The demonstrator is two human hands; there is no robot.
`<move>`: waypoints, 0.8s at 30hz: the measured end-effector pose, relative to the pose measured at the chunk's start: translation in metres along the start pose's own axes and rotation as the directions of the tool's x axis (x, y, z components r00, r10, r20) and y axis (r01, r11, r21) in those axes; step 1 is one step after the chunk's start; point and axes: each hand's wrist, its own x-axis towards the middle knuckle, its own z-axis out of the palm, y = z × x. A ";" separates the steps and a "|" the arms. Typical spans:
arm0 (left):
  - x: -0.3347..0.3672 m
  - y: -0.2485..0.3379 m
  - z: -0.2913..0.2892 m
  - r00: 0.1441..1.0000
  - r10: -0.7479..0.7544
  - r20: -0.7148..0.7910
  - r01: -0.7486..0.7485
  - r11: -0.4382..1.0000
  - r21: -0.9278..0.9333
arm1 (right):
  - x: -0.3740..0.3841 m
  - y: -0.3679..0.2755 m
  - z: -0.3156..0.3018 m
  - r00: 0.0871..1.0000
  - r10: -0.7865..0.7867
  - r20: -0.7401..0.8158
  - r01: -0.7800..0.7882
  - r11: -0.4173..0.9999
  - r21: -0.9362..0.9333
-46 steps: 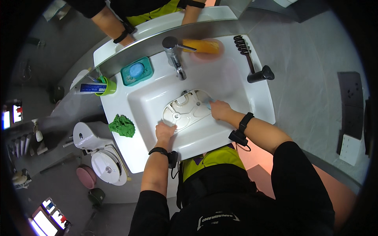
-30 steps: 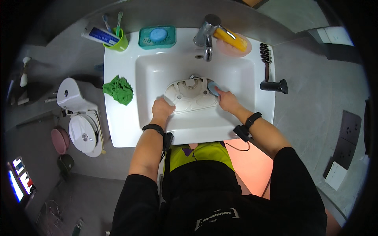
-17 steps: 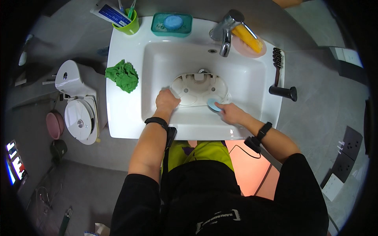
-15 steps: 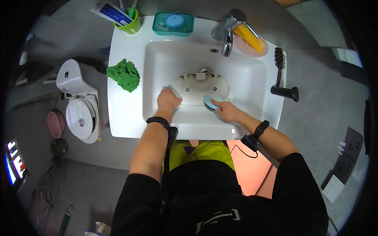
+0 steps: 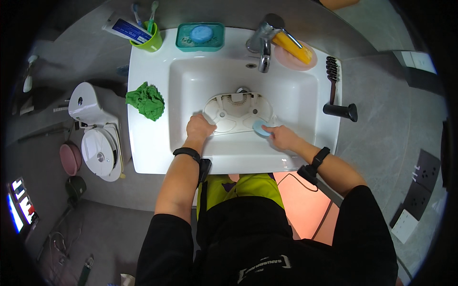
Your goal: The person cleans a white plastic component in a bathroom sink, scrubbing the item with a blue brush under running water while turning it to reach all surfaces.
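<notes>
A white plastic part (image 5: 238,119) is set inside the sink (image 5: 229,164), its near right edge met or closely neared by a light blue disc (image 5: 260,127); actual contact cannot be told. The part's left near edge is clasped by the left hand (image 5: 200,127), closed on it with the thumb uppermost – probably so that it is kept from sliding in the sink. The fingers beneath are hidden. The disc is pinched at its right edge by the right hand (image 5: 285,137), thumb and fingers drawn together, and most of its face is left free, presumably for use against the part. A crumpled green cloth (image 5: 145,101) is placed on the sink's left ledge, apparently to be kept within reach yet out of the basin.
</notes>
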 end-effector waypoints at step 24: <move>-0.013 0.021 0.020 0.993 -0.063 -0.104 0.043 0.981 -0.188 | 0.047 -0.037 -0.011 0.762 0.517 0.390 -0.299 -0.253 0.920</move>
